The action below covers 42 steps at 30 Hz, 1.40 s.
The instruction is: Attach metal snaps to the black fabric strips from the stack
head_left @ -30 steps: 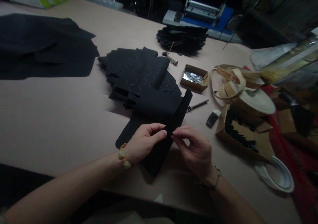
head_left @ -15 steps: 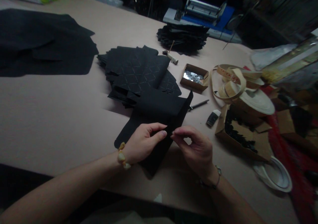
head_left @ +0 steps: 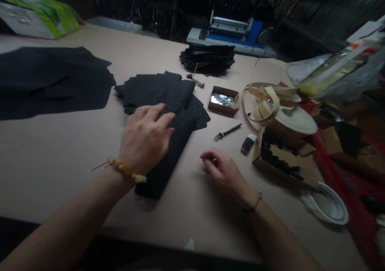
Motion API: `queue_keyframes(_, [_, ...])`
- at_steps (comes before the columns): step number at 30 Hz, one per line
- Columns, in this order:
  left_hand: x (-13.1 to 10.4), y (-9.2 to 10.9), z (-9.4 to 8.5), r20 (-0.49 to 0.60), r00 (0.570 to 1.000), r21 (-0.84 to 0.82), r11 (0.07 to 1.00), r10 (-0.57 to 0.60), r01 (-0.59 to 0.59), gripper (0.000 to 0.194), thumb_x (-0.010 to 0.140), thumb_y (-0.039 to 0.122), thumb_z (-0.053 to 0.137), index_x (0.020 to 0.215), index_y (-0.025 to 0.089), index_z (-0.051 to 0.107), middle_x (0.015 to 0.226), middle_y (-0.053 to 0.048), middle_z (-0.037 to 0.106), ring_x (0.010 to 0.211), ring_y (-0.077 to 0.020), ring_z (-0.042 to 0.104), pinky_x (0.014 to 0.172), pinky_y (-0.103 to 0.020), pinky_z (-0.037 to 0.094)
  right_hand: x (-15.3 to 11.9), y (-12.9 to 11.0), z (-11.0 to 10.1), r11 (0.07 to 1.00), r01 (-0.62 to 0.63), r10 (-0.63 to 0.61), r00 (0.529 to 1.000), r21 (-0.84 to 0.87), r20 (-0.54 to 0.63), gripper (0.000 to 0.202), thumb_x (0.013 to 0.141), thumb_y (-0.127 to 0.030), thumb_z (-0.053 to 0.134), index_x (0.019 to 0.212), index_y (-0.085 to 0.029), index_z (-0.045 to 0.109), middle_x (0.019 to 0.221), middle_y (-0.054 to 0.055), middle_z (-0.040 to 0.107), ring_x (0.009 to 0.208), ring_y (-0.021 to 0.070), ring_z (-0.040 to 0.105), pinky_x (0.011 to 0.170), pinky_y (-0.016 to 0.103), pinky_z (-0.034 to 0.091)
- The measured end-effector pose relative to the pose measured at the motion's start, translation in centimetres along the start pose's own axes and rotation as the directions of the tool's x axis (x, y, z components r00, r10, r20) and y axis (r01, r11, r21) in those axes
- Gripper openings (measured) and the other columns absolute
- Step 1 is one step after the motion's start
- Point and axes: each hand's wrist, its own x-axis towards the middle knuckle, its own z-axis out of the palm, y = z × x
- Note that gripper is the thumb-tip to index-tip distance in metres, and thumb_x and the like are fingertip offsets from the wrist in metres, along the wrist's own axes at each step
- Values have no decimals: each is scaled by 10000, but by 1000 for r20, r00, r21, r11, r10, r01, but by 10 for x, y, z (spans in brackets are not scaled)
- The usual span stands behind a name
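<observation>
My left hand (head_left: 146, 138) is over a black sheet (head_left: 164, 168) of leather-like material, fingers apart and pointing away from me; whether it touches the sheet I cannot tell. That sheet reaches toward the table's front, partly over a stack of black pieces (head_left: 144, 87) with a dotted diamond pattern. To the right, my right hand (head_left: 227, 174) is near the tabletop, apart from the sheet. Its fingers are curled, thumb and forefinger close together; anything between them is too small to make out. A small pronged tool (head_left: 227, 132) lies beyond it.
Right of centre are a box of shiny metal bits (head_left: 223, 100), a black-and-white block (head_left: 248, 144), a box of black parts (head_left: 285, 170), tan strap rolls (head_left: 297, 118) and a tape roll (head_left: 331, 207). Black sheets (head_left: 54, 82) lie left; another black stack (head_left: 207, 58) stands behind.
My left hand has let go of the sheet's edge and moved left and away from me over it. The sheet has shifted left and lies flatter. My right hand has come off it.
</observation>
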Motion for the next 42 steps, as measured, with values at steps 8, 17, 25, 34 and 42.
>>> queue_keyframes(8, [96,114,76,366,868,-333,918,336,-215,365,931,430,549,1089,126,675,1104,-116,681,1065,-249,636,923,-372,501,-1,14,1,993,44,-32,993,-110,115,139,774,-71,687,884,-150,653,831,52,672,729,165,611,667,270,459])
queue_keyframes(17, [72,82,86,388,899,-532,846,202,40,236,947,178,480,1151,96,568,1058,-112,663,935,-172,647,850,-331,534,-1,16,-5,989,102,-83,982,-103,172,293,763,36,606,924,-190,699,899,32,686,801,156,625,723,252,465])
queue_keyframes(25, [-20,25,58,593,759,-594,782,268,188,255,936,256,415,1081,182,611,760,-35,666,657,-167,645,587,-248,477,2,19,-10,992,96,-82,984,-83,157,115,824,-79,659,806,-190,684,797,15,665,741,139,610,688,244,456])
queue_keyframes(34, [-45,35,47,602,777,-140,983,182,-121,250,957,298,319,964,200,549,777,-98,676,668,-305,687,577,-368,502,1,13,-8,991,91,-74,982,-95,172,99,874,-131,606,819,-190,664,817,33,656,763,144,600,706,254,461])
queue_keyframes(42, [-50,36,42,585,767,-186,964,264,-190,244,958,206,269,979,197,511,792,-69,668,644,-312,688,541,-399,526,2,16,-7,990,97,-78,983,-107,168,99,858,-119,607,809,-193,654,798,28,651,748,145,586,685,260,449])
